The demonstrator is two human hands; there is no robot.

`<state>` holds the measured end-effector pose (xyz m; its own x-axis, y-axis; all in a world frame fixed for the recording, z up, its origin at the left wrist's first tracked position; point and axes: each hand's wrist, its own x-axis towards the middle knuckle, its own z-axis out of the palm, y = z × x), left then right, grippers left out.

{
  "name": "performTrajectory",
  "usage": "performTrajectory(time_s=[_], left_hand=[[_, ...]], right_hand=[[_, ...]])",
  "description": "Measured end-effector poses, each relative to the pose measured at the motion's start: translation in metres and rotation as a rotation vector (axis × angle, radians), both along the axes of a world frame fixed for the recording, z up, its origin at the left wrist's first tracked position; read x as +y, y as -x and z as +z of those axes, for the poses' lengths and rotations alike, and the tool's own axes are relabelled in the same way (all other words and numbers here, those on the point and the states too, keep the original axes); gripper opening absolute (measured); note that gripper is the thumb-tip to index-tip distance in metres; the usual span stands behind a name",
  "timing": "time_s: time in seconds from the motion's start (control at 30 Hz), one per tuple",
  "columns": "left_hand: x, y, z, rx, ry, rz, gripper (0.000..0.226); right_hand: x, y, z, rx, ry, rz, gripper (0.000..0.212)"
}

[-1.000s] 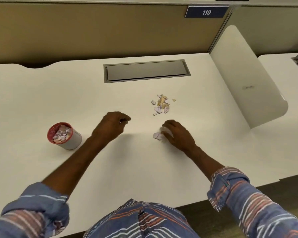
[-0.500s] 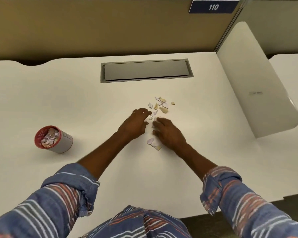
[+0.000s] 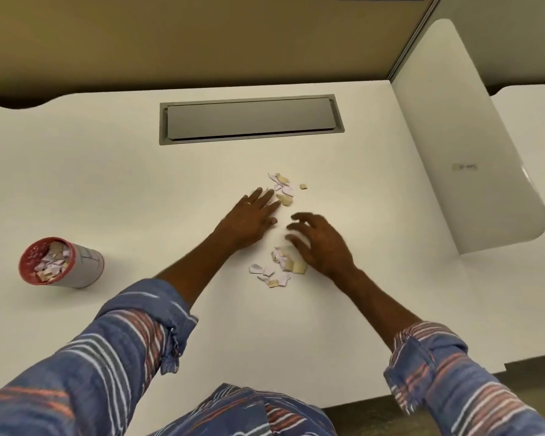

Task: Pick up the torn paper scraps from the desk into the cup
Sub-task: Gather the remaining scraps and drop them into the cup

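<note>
1. Currently the step in hand looks like gathering: two loose clusters of scraps lie on the white desk point(image 3: 107, 184), and neither hand carries anything toward the cup.
2. Left hand point(image 3: 249, 217): palm down, fingers straight and spread, flat on the desk. Its fingertips point(image 3: 272, 204) touch the near edge of the far cluster of torn white and tan paper scraps point(image 3: 283, 190). It holds nothing.
3. Right hand point(image 3: 320, 243): fingers apart and loosely bent, slightly blurred. Nothing shows in its grasp. Whether the fingers rest on the desk or sit just above it, I cannot tell.
4. A near cluster of white and tan scraps point(image 3: 280, 267) lies just beside the right hand on its thumb side, its outer pieces touching or tucked under the palm edge.
5. One small tan scrap point(image 3: 303, 186) sits apart, just right of the far cluster.
6. The red-rimmed grey paper cup point(image 3: 87, 267) stands upright well to the left of both hands, already partly filled with scraps.
7. Judgement: the task is well along but not finished. The next move calls for raking the far cluster toward the near one, then pinching up a bunch and carrying it left to the cup.
8. Risk, as a guess: light scraps may scatter or slip from the fingers during the carry.
9. Also noted: a grey rectangular cable hatch point(image 3: 250, 119) lies beyond the scraps.
</note>
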<state>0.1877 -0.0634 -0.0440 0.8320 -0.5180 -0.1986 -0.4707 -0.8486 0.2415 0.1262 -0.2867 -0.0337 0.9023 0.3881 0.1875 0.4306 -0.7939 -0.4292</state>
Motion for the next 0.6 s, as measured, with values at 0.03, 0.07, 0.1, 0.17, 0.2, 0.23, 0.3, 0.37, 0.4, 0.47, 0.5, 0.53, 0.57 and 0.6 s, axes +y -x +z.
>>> performTrajectory(time_s=[0.03, 0.07, 0.1, 0.17, 0.2, 0.23, 0.3, 0.37, 0.4, 0.47, 0.5, 0.53, 0.57, 0.6], left_hand=[[0.006, 0.007, -0.002, -0.004, 0.031, 0.007, 0.054], [0.012, 0.016, -0.002, -0.008, 0.065, 0.017, 0.054], [0.018, 0.026, -0.003, -0.010, 0.092, 0.032, 0.054], [0.030, 0.048, -0.003, -0.020, 0.118, 0.060, 0.052], [0.035, 0.060, -0.004, -0.021, 0.123, 0.069, 0.052], [0.041, 0.070, -0.005, -0.019, 0.127, 0.076, 0.052], [0.051, 0.090, -0.008, -0.017, 0.142, 0.092, 0.052], [0.056, 0.104, -0.011, -0.028, 0.171, 0.111, 0.050], [0.057, 0.108, -0.012, -0.028, 0.196, 0.126, 0.048], [0.058, 0.113, -0.012, -0.030, 0.275, 0.180, 0.045], [0.059, 0.114, -0.012, -0.040, 0.319, 0.217, 0.046], [0.059, 0.114, -0.011, -0.050, 0.357, 0.257, 0.048], [0.059, 0.111, -0.009, -0.057, 0.385, 0.296, 0.050], [0.058, 0.107, -0.007, -0.065, 0.405, 0.331, 0.053]], right_hand=[[-0.002, -0.013, 0.001, 0.006, 0.003, -0.030, 0.032], [-0.003, -0.027, 0.000, 0.031, 0.016, -0.049, 0.038], [-0.003, -0.041, -0.001, 0.074, 0.031, -0.059, 0.046], [0.001, -0.064, -0.005, 0.181, 0.058, -0.073, 0.060], [0.005, -0.073, -0.008, 0.222, 0.083, -0.077, 0.064], [0.011, -0.081, -0.011, 0.244, 0.123, -0.076, 0.067], [0.024, -0.090, -0.016, 0.261, 0.208, -0.054, 0.071], [0.039, -0.090, -0.019, 0.268, 0.239, -0.002, 0.070], [0.047, -0.087, -0.020, 0.266, 0.233, 0.036, 0.069], [0.058, -0.076, -0.023, 0.232, 0.230, 0.129, 0.065], [0.062, -0.069, -0.024, 0.209, 0.233, 0.180, 0.063], [0.064, -0.062, -0.025, 0.195, 0.227, 0.231, 0.061], [0.065, -0.054, -0.026, 0.191, 0.208, 0.282, 0.059], [0.064, -0.046, -0.027, 0.190, 0.179, 0.331, 0.056]])
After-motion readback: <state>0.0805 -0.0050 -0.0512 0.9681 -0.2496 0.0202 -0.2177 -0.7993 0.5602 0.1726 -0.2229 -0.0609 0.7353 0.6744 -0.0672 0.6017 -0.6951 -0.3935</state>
